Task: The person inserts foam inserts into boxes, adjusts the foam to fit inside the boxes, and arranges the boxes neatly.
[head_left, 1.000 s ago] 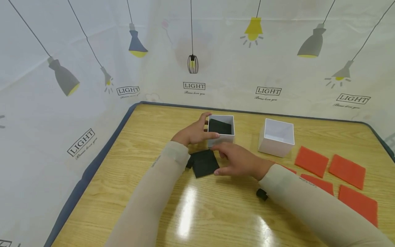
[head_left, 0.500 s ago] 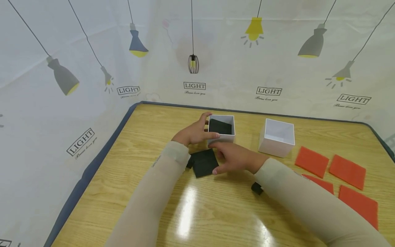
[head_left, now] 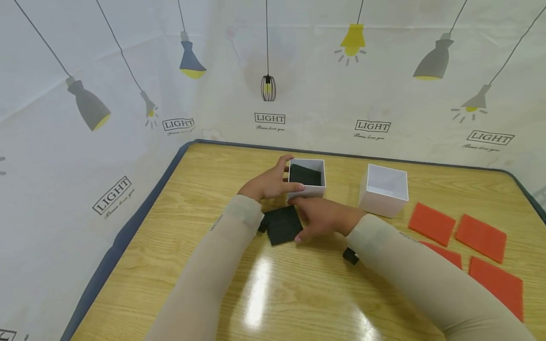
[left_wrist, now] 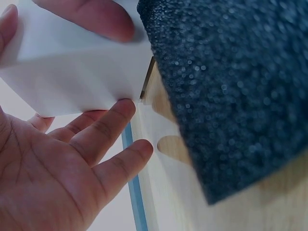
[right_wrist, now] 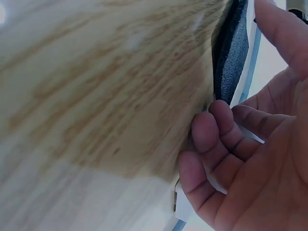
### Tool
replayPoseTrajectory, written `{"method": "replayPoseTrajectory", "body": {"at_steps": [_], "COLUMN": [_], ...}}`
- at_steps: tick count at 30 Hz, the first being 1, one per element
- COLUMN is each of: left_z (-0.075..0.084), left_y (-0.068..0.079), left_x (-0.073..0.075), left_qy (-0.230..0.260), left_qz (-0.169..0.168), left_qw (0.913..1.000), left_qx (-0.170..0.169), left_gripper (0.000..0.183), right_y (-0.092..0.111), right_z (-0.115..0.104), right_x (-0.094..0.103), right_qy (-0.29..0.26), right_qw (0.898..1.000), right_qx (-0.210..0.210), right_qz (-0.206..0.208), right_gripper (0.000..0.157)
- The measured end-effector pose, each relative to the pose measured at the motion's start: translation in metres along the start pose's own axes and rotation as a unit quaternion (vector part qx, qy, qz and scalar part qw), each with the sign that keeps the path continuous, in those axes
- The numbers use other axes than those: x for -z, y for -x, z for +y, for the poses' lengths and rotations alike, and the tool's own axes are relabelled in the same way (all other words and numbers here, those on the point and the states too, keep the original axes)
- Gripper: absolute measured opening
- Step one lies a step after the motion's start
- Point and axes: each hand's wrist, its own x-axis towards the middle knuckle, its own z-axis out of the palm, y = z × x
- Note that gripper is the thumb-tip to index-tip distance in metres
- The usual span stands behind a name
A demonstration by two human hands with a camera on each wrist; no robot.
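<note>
Two white boxes stand on the table. My left hand holds the left white box, thumb along its front rim and fingers around its left side. Dark foam sheets lie inside that box. In front of it is another black foam sheet, its edge and corner large in the left wrist view. My right hand reaches to that sheet's right edge, thumb and forefinger spread apart and loosely bent. In the right wrist view the sheet shows edge-on beyond the fingertips; any pinch is not visible.
The right white box has nothing visible inside. Several red foam sheets lie flat on the wooden table to the right, one partly behind my right sleeve. A fabric backdrop with printed lamps hangs behind the table's far edge.
My right forearm has swung slightly left and the right wrist has shifted with it, thumb and forefinger staying by the black sheet. The left hand, boxes and sheets keep their places.
</note>
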Motion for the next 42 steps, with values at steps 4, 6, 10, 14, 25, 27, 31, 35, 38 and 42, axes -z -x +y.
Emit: {"method": "replayPoseTrajectory", "body": {"at_steps": [4,6,10,14,25,27,31,35,38,42], "left_z": [-0.001,-0.001,-0.001,-0.001,-0.001,-0.001,-0.001,-0.001,-0.002,-0.002], "left_y": [-0.001,-0.001,-0.001,-0.001,-0.001,-0.001,-0.002,-0.002,-0.002,-0.002], "left_x": [0.0,0.0,0.0,0.0,0.0,0.0,0.001,0.001,0.002,0.001], "left_qy": [-0.003,-0.002,0.003,0.006,-0.003,-0.005,-0.006,-0.007,-0.009,-0.014], "left_qz": [0.0,-0.001,-0.002,0.0,0.004,0.004,0.002,0.003,0.004,0.002], "left_qw": [1.0,1.0,1.0,1.0,1.0,1.0,1.0,1.0,0.9999,0.9999], "left_qx": [0.001,0.001,0.002,0.004,0.001,0.002,0.006,0.005,0.005,0.006], "left_gripper": [0.105,0.105,0.105,0.105,0.104,0.104,0.104,0.104,0.105,0.105], "right_y": [-0.001,-0.001,-0.003,-0.004,-0.004,-0.003,-0.001,0.001,0.004,0.009], "right_z": [-0.002,-0.004,-0.007,-0.01,-0.015,-0.015,-0.013,-0.009,-0.005,-0.001], "right_x": [-0.001,-0.002,-0.004,-0.005,-0.005,-0.005,-0.006,-0.006,-0.007,-0.008], "right_qy": [0.011,0.015,0.033,0.049,0.057,0.058,0.053,0.026,0.006,-0.015], "right_qw": [1.0,1.0,0.999,0.999,0.998,0.998,0.998,0.999,1.0,0.999], "right_qx": [-0.006,-0.009,-0.01,-0.014,-0.035,-0.032,-0.025,-0.019,-0.011,0.002], "right_qz": [0.002,0.003,0.008,0.003,-0.008,-0.004,0.003,0.014,0.024,0.033], "right_gripper": [0.099,0.099,0.099,0.099,0.098,0.096,0.095,0.094,0.091,0.09]}}
